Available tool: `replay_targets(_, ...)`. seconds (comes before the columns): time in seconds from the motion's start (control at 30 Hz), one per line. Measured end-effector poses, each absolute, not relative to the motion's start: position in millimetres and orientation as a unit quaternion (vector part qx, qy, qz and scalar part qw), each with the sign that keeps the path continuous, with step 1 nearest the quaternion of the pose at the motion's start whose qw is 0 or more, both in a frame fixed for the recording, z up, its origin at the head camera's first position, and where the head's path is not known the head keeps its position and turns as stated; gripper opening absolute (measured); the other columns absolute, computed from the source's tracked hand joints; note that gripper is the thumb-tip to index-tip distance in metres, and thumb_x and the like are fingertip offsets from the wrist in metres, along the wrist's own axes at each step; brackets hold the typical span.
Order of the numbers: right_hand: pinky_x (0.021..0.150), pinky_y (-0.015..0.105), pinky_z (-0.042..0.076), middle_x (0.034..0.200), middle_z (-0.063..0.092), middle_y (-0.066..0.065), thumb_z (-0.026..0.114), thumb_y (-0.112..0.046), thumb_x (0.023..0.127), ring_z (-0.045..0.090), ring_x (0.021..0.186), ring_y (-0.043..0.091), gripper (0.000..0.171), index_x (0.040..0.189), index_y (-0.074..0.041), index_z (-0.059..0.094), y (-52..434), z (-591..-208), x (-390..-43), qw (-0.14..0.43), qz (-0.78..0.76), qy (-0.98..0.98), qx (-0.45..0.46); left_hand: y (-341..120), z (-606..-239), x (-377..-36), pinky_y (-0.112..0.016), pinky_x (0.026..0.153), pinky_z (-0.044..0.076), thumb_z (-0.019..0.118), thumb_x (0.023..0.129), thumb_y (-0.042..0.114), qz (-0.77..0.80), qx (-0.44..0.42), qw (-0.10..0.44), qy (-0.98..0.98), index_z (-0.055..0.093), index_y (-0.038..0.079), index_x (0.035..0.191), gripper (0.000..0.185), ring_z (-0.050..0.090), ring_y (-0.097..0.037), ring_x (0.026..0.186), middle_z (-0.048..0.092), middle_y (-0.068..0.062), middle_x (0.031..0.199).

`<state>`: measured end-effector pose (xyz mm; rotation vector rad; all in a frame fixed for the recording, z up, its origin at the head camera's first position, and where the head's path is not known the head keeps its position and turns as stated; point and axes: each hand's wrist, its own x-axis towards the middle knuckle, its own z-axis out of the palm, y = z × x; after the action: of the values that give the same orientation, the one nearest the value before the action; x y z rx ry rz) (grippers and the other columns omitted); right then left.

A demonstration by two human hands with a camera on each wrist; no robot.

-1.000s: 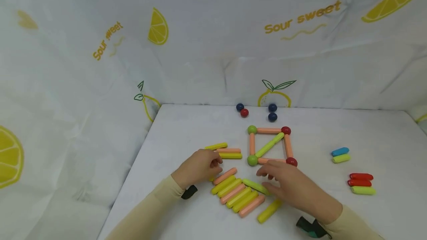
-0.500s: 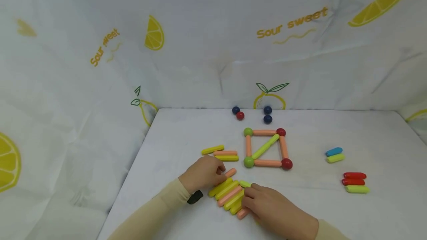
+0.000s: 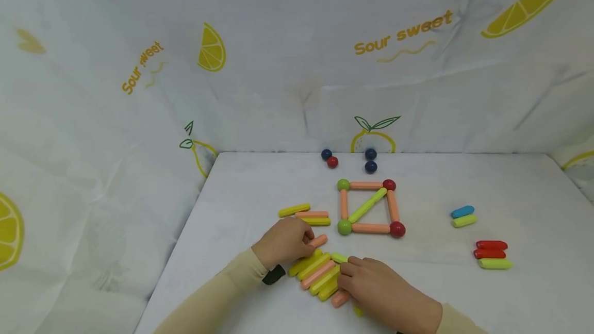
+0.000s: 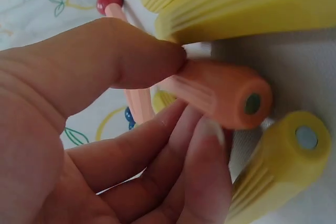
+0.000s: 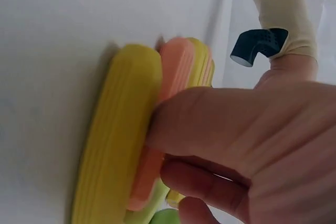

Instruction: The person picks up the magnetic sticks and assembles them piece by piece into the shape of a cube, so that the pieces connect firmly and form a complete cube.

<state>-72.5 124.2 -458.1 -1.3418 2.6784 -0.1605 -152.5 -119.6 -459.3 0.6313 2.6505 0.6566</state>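
Note:
My left hand (image 3: 285, 244) pinches an orange magnetic stick (image 4: 226, 93) between thumb and fingers, at the far end of a slanted row of yellow and orange sticks. A yellow stick (image 4: 286, 161) lies close beside that grip in the left wrist view. At the row's near end my right hand (image 3: 387, 290) pinches another orange magnetic stick (image 5: 176, 66), its thumb between that stick and an outer yellow stick (image 5: 118, 124). A lime-green stick (image 3: 340, 257) is partly hidden under the right hand. Between the hands lie several yellow sticks (image 3: 313, 266).
Behind the hands lies a square of orange sticks (image 3: 370, 228) with red and green balls at its corners and a lime diagonal (image 3: 368, 205). Loose yellow and orange sticks (image 3: 312, 214) lie left of it. Blue and red balls (image 3: 370, 167) sit farther back; red sticks (image 3: 491, 254) lie right.
My right hand has moved left and down onto the row's near end and taken hold of an orange stick. My left hand has shifted slightly right and down onto the far orange stick.

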Motion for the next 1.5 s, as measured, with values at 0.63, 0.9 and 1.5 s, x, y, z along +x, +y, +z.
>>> replay_targets(0.63,0.082,0.024,0.059,0.116,0.078,-0.004,0.077,-0.021,0.102,0.070,0.102,0.013,0.030,0.132,-0.019,0.072,194.6,-453.0,-166.3,-0.016,-0.390,0.895,-0.218,-83.8,-441.3,-208.3,-0.033,0.093,0.060,0.072,0.104,0.031,0.421,0.174,0.094,0.885,0.072,0.015,0.122,0.024,0.072,-0.011,0.101,0.076,0.003,0.111)
replay_targets(0.9,0.083,0.007,0.049,0.118,0.080,0.008,0.077,-0.028,0.103,0.073,0.113,0.024,0.035,0.133,-0.013,0.069,228.6,-466.4,-209.5,-0.089,-0.420,0.899,-0.087,-58.1,-456.6,-245.3,-0.030,0.099,0.061,0.066,0.108,0.029,0.426,0.175,0.040,0.887,0.065,0.015,0.131,0.027,0.075,-0.015,0.114,0.076,0.000,0.123)
replay_targets(1.5,0.082,0.005,0.046,0.121,0.080,0.008,0.070,-0.037,0.107,0.071,0.120,0.028,0.031,0.130,-0.016,0.070,241.0,-471.4,-220.4,-0.090,-0.430,0.897,-0.051,-44.1,-461.0,-265.1,-0.030,0.097,0.061,0.068,0.107,0.028,0.412,0.173,0.055,0.893,0.067,0.018,0.125,0.021,0.075,-0.016,0.118,0.077,0.000,0.123)
